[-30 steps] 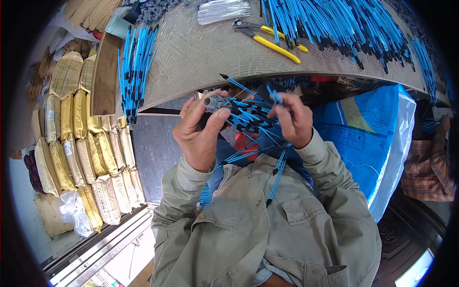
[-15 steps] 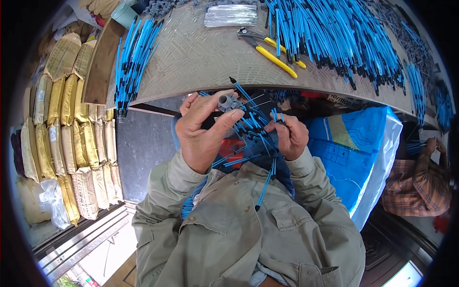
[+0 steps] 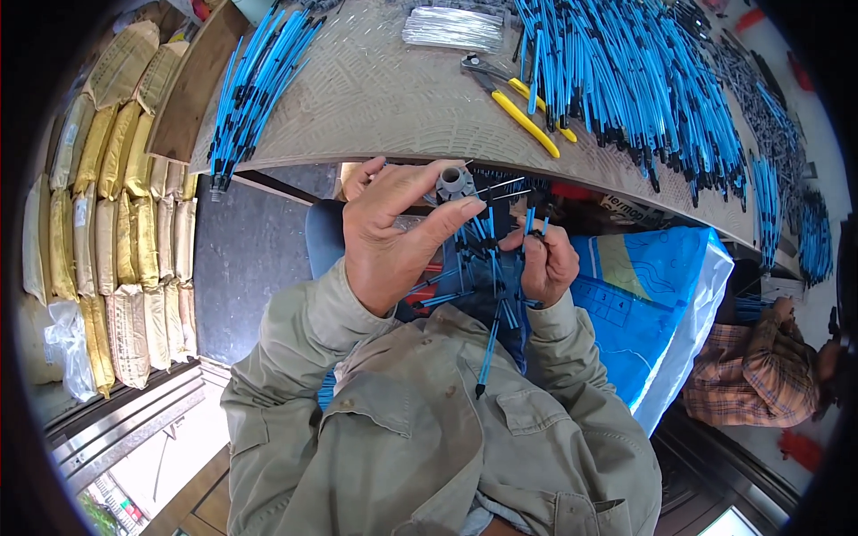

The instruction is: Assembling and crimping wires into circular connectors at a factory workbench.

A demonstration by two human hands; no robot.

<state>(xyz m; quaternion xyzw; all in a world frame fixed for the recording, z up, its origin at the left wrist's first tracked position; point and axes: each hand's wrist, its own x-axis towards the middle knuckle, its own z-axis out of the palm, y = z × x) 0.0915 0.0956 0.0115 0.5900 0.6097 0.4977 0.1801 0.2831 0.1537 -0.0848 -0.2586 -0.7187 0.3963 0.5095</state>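
My left hand [image 3: 386, 234] grips a grey round plastic hub [image 3: 454, 183] between thumb and fingers, its hollow end facing up. A few thin metal wires [image 3: 505, 189] stick out from the hub toward the right. Below it hangs a cluster of short blue rods with black joints [image 3: 492, 259], over my lap. One longer blue rod with a black tip [image 3: 488, 355] dangles lowest, in front of my shirt. My right hand [image 3: 548, 262] is closed, pinching a blue rod with black fittings [image 3: 534, 223] beside the wires. How the rods join the hub is partly hidden.
On the table [image 3: 375, 98] lie yellow-handled pliers [image 3: 523, 121], a bundle of silvery wires [image 3: 453, 29], a large heap of blue rods [image 3: 626, 89] and a smaller pile [image 3: 264, 85]. A blue plastic sack [image 3: 639, 295] stands at right; stacked bags [image 3: 116, 214] are at left. Another person [image 3: 755, 366] sits at far right.
The head view has shifted a little. My left hand and the hub have moved right, closer to my right hand. The wires now point right, and the rod cluster hangs more upright.
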